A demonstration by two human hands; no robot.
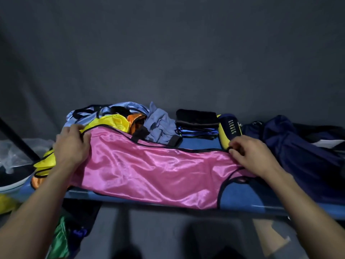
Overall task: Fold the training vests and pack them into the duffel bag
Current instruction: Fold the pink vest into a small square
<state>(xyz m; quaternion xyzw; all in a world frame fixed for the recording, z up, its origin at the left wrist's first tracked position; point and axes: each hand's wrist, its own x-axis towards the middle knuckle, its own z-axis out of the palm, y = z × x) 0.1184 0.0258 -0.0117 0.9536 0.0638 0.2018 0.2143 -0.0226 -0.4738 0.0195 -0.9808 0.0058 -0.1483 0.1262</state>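
Two hands were on one pink vest (149,171), which lay stretched sideways across the blue surface (242,197) directly in front of me. Its long axis ran left to right, with its near edge hanging slightly over the front lip of the surface. My left hand (71,144) was at the vest's left end, thumb and fingers curled over the black-trimmed far corner and grasping it. My right hand (250,156) was at the vest's right end, fingertips pinching the black trim at the far edge there. Both hands were about equally close to the vest, one at each end, so I judged that a fold would bring one end across to meet the other along that long axis.

Beyond the vest's left end sat a loose heap of unfolded vests (112,118) in yellow, orange and pale blue. Beyond the vest's middle was a folded dark stack (196,118), and just past its right end a yellow and navy shoe (228,128). To the right of the vest, well past my right hand, lay the navy duffel bag (291,146); I could not tell whether it was open.
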